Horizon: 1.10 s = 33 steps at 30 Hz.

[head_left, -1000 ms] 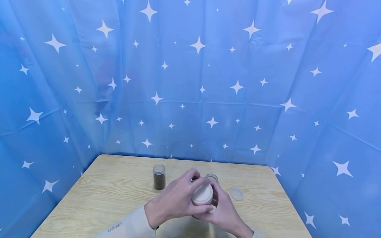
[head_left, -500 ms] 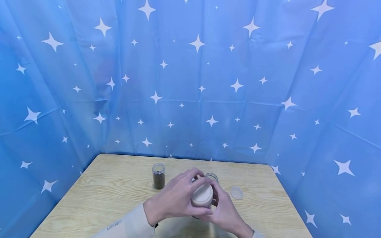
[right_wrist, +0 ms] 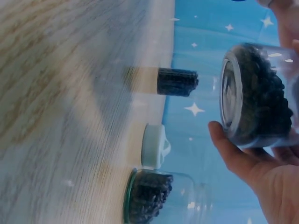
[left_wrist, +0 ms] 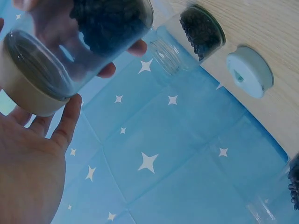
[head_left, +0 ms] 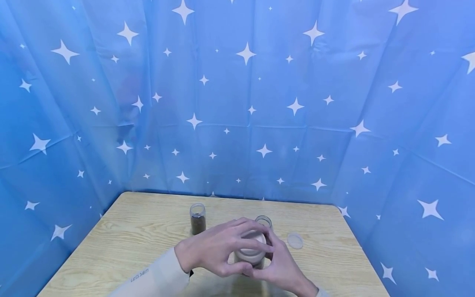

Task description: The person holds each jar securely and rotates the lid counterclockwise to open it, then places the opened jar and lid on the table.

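A clear jar part-filled with dark, bean-like pieces is held between both hands, topped by a beige-white lid. My right hand grips the jar's body from the right, its fingers around the glass. From the left, my left hand curls its fingers and thumb round the lid; one finger crosses over the lid's top in the head view. Fingertips of this hand press at the lid's edge in the left wrist view. Much of the jar is hidden by the hands in the head view.
Left of the hands stands a lidless jar of dark contents. Another open jar is partly hidden behind the hands. A pale round lid lies to its right on the wooden table. A blue starred curtain surrounds the table.
My left hand has turned clockwise over the lid: its thumb has moved left and its fingers have swung toward the right. The right hand stays nearly still around the jar.
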Each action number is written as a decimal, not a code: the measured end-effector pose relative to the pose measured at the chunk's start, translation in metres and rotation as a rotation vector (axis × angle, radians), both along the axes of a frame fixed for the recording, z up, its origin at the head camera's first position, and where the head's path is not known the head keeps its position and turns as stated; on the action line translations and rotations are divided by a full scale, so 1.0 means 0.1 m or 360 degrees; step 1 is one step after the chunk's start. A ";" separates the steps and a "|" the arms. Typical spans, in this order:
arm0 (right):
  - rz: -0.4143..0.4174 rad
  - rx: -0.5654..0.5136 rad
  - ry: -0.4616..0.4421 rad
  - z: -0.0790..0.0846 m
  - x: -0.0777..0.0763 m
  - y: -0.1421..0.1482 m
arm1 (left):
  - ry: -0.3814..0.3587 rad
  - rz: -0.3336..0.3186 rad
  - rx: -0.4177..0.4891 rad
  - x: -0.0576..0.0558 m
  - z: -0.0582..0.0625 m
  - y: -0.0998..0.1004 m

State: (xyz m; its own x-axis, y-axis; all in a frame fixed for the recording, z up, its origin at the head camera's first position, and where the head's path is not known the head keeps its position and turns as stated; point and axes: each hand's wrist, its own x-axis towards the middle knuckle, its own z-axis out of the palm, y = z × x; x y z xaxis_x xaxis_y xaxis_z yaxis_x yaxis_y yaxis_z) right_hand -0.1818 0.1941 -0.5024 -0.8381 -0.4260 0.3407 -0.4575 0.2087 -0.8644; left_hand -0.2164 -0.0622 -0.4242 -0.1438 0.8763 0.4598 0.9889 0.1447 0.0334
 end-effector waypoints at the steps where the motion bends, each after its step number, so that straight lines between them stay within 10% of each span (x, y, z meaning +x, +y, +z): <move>1: -0.0002 -0.0004 -0.0013 0.00 0.00 0.00 | -0.0020 -0.0004 -0.0004 0.00 0.00 0.00; 20: 0.0005 -0.0001 0.0003 0.00 0.00 0.02 | -0.0010 0.0078 0.0007 0.03 -0.02 0.03; 33: -0.0054 -0.0024 0.0039 0.01 0.01 -0.01 | -0.0119 0.0383 0.0085 0.11 -0.03 0.13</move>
State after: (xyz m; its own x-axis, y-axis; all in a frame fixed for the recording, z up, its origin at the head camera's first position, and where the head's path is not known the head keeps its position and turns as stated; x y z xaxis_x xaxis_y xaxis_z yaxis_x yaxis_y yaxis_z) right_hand -0.1804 0.1933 -0.5011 -0.8435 -0.3919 0.3674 -0.4712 0.2113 -0.8563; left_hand -0.2050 -0.0487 -0.4268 -0.3805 0.7874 0.4851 0.9207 0.3718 0.1188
